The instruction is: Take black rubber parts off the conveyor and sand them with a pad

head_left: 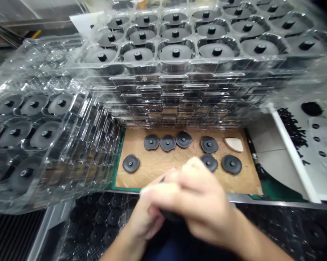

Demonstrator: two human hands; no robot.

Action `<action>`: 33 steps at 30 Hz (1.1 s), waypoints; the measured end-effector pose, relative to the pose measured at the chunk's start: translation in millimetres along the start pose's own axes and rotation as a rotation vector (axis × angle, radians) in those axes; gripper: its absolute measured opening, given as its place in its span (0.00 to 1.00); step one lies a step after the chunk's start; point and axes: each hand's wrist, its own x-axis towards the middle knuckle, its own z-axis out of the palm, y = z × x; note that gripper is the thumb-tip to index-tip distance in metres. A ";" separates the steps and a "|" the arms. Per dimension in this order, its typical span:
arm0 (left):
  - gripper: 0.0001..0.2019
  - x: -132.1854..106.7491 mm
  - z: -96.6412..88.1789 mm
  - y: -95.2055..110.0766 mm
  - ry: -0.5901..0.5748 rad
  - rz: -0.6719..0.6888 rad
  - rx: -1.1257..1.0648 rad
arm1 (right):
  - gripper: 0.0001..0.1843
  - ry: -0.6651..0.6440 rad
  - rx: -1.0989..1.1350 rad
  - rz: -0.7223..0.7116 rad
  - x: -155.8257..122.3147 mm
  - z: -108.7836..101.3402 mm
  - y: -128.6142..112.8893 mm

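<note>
In the head view, the left hand (148, 214) and the right hand (198, 199) are pressed together in front of the bench edge; both are somewhat blurred; their fingers are curled tight, with the right hand folded over the left, and between them they have hold of a dark piece (171, 216), of which only a little shows below the fingers, so its full shape cannot be told; beyond the hands a brown cardboard sheet (149, 175) lies on a green mat (277, 188); seven dark discs (168, 147) rest apart from the held piece on that sheet, each with a small stub at its middle, three of them close together toward the back, one alone at the left and three toward the right; a pale wedge-shaped piece (234, 144) lies near the back right corner; behind the sheet rises a tall stack of clear trays (158, 69), its top layer filled with rows of rounded dark parts (176, 53); a second tray stack (53, 159) stands at the left, likewise loaded; to the right, beyond a white panel (294, 156), small black pieces (292, 127) are heaped on a pale surface.
</note>
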 end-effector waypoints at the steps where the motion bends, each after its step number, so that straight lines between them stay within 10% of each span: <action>1: 0.35 -1.1 -0.4 0.4 -0.015 0.021 -0.001 | 0.16 0.038 0.029 0.120 -3.6 -1.9 7.2; 5: 0.32 -6.7 -2.1 4.8 -0.018 0.119 -0.077 | 0.11 0.149 0.076 0.538 -37.9 8.9 36.0; 10: 0.31 -7.6 -5.0 3.2 -0.029 0.124 -0.124 | 0.10 0.013 0.085 0.575 -91.0 51.5 52.4; 14: 0.34 -7.9 0.1 -2.0 -0.012 0.113 -0.114 | 0.11 0.124 0.052 0.622 -80.9 37.1 38.0; 18: 0.31 -9.6 7.5 -5.0 -0.006 0.130 -0.086 | 0.14 0.381 -0.045 0.418 -39.5 3.7 -5.7; 21: 0.26 -10.5 7.8 -4.9 -0.026 0.151 -0.064 | 0.14 0.260 -0.005 0.149 -21.1 -0.4 -27.6; 33: 0.26 -11.0 10.9 -1.6 -0.064 0.068 -0.099 | 0.12 0.002 0.039 0.154 -28.4 -12.1 -23.8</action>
